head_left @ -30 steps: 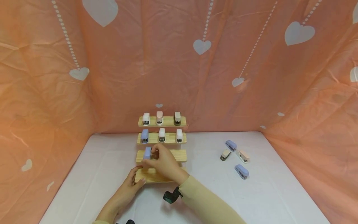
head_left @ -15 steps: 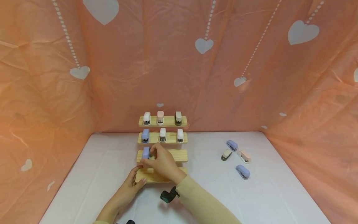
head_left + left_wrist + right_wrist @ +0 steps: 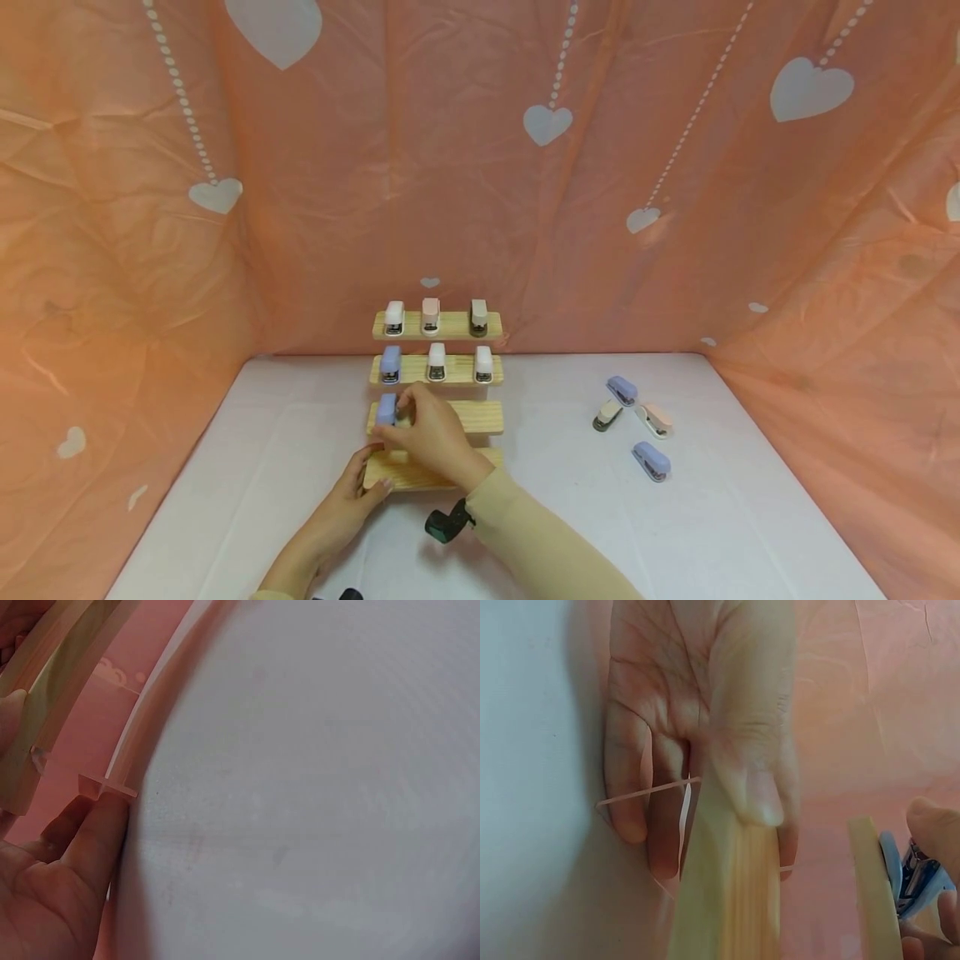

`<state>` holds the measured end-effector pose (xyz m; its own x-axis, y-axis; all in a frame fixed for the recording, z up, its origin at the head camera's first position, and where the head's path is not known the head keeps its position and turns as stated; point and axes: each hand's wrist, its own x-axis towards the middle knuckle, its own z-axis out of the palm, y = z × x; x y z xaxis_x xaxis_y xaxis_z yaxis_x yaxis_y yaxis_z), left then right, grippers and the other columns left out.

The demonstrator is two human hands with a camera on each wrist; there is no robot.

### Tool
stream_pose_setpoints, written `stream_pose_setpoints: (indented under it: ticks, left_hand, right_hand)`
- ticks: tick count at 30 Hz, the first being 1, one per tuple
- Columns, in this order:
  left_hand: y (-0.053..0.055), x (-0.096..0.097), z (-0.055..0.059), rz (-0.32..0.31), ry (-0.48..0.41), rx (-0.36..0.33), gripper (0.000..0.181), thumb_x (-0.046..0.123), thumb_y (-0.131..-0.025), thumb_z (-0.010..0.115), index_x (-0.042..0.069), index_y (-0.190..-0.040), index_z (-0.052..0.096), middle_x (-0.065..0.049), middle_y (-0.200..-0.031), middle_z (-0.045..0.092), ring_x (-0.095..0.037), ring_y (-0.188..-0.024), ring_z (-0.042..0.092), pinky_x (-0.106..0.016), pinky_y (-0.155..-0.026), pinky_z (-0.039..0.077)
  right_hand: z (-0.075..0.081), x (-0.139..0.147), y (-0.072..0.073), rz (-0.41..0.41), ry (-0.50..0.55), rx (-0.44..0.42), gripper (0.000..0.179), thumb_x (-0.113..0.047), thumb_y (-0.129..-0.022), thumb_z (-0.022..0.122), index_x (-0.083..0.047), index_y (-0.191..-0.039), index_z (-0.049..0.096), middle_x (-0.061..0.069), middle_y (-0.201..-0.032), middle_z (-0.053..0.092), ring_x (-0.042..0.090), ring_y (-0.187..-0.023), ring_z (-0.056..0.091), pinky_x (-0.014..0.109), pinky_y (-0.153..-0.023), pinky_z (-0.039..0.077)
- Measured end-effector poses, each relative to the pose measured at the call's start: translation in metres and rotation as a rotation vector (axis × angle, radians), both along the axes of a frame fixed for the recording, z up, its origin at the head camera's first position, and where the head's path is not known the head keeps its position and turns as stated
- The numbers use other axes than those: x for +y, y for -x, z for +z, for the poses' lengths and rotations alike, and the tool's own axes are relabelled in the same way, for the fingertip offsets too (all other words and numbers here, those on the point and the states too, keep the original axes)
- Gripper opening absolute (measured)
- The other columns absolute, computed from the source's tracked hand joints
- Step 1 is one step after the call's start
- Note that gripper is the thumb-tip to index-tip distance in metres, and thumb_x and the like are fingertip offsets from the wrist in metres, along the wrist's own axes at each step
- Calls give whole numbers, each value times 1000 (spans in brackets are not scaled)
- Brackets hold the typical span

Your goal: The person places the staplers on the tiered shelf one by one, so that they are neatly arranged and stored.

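A small wooden display stand with stepped tiers (image 3: 408,471) stands on the table. My left hand (image 3: 348,500) grips the left end of its lowest tier, thumb on the wood; in the left wrist view, fingers (image 3: 97,832) touch a clear support under it. My right hand (image 3: 435,433) pinches a blue mini stapler (image 3: 386,410) at the left end of the tier above. In the right wrist view, that stapler (image 3: 896,881) is at the shelf's face, with fingertips (image 3: 934,829) on it. Part of the stapler is hidden by my fingers.
White, pink, grey and blue mini staplers, such as a white stapler (image 3: 437,362), stand on the two upper tiers. Right of the stand lie several loose ones, including a blue stapler (image 3: 651,461) and a pink stapler (image 3: 655,420). An orange curtain (image 3: 465,208) hangs behind.
My right hand has shifted slightly left, sliding the blue stapler toward the left end of its tier. The left hand keeps its grip on the stand.
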<state>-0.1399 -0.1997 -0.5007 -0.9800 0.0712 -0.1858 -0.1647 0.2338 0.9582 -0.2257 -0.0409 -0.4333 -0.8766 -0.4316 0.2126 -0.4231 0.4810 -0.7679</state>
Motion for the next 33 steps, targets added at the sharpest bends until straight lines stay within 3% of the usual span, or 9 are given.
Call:
stream_pose_setpoints:
  ticks: [10, 18, 24, 30, 33]
  left_hand:
    - [0, -1, -1, -11, 4, -7, 70, 39, -95, 61, 22, -150, 20, -25, -158, -4, -42, -143, -6, -61, -111, 9]
    - [0, -2, -2, -16, 11, -27, 72, 42, -94, 60, 23, -150, 18, -25, -158, -2, -43, -143, -4, -60, -111, 8]
    - [0, -3, -2, -17, 37, -10, 73, 41, -95, 60, 21, -151, 17, -28, -157, -4, -45, -143, -5, -60, -111, 8]
    - [1, -3, -2, -12, 22, -21, 72, 38, -95, 60, 21, -151, 18, -28, -157, -7, -45, -142, -7, -59, -111, 8]
    - [1, -2, -2, -16, 30, -24, 73, 38, -95, 60, 21, -151, 16, -28, -157, -6, -45, -142, -7, -60, -111, 7]
  right_hand:
    - [-3, 9, -2, 38, 6, -15, 46, -49, -77, 77, -16, -91, 48, -1, -78, 48, 9, -67, 44, 23, -56, 37]
    - [0, 43, -9, 100, 33, -7, 48, -47, -79, 77, -15, -108, 57, -4, -105, 63, 9, -94, 59, 26, -82, 50]
    - [3, 78, -9, 95, 47, 13, 49, -44, -80, 77, -16, -117, 60, -2, -109, 64, 11, -93, 60, 28, -82, 51]
    - [10, 111, -9, 46, 69, 25, 53, -41, -79, 79, -11, -119, 62, 5, -100, 64, 20, -87, 58, 41, -78, 51]
    - [9, 126, -7, 17, 55, 54, 53, -41, -79, 80, -11, -118, 62, 5, -97, 65, 25, -84, 56, 39, -74, 49]
